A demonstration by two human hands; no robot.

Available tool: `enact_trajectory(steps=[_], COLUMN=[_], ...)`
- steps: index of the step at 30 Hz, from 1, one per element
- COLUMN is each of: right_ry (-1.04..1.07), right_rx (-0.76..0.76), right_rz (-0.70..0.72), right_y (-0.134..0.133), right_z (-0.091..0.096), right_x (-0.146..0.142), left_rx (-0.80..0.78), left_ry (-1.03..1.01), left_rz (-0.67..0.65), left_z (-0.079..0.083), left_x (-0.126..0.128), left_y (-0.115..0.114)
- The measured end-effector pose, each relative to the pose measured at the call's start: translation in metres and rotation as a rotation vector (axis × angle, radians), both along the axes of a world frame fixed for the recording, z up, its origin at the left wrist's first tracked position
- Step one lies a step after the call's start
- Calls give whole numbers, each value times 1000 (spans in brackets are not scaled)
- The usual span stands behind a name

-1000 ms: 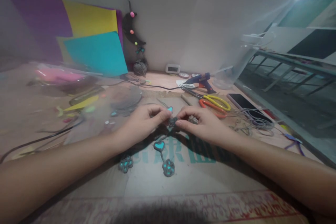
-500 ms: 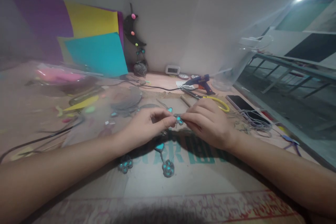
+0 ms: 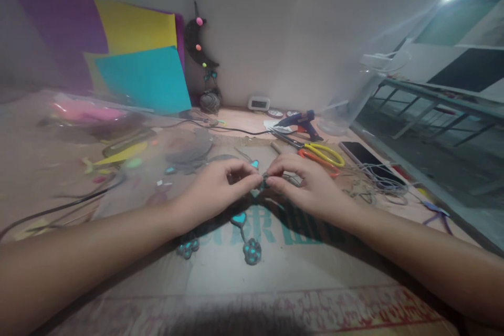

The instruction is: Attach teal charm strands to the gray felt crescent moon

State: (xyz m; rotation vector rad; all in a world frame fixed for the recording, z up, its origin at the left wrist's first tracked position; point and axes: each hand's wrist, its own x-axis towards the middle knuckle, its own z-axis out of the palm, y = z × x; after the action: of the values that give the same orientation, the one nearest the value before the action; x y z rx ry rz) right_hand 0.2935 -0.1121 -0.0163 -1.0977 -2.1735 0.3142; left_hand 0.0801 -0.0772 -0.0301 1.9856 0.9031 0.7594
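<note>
Leftward, a hazy plastic sheet (image 3: 79,131) blurs the clutter on the counter (image 3: 220,278) beyond reading. Left hand (image 3: 214,193): forearm low, fingers curled, thumb and forefinger pinching a grey-teal piece (image 3: 263,184) at mid-counter. The fingertips of both hands hide most of it. Heart charm (image 3: 238,218) and paw charm (image 3: 252,251) lie nearer the body, on bare counter. Right hand (image 3: 311,189) mirrors the left, pinching the same piece. Scissors (image 3: 321,153) lie just behind it, phone (image 3: 360,153) near the right edge.

Mid-frame plugged: left hand (image 3: 214,191) + right hand (image 3: 311,186) pinch a small charm (image 3: 263,184). Below, heart charm (image 3: 238,218), paw charms (image 3: 252,251) dot the cardboard (image 3: 315,262); rest bare, open. Right side: scissors (image 3: 321,155), phone (image 3: 362,155), wire tangle (image 3: 378,184) crowd it. Upper ctr: glue gun (image 3: 301,119).
</note>
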Motion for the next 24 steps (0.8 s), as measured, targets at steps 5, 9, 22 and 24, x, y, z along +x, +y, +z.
enact_trajectory(steps=[5,9,22,24], right_ry=[117,141,-349,-617], right_rx=[-75,-66,-67,-206], right_rz=[-62,-79,-534,-648], right_y=[1,0,42,51], right_z=[-1,0,48,50], right_x=[-2,-4,73,98], left_rx=[-10,-27,22,12], left_ry=[-47,-17,11,3], left_rz=[-1,33,121,128], left_z=[-1,0,-3,-4], left_x=[0,1,1,1], left_y=[1,0,2,2])
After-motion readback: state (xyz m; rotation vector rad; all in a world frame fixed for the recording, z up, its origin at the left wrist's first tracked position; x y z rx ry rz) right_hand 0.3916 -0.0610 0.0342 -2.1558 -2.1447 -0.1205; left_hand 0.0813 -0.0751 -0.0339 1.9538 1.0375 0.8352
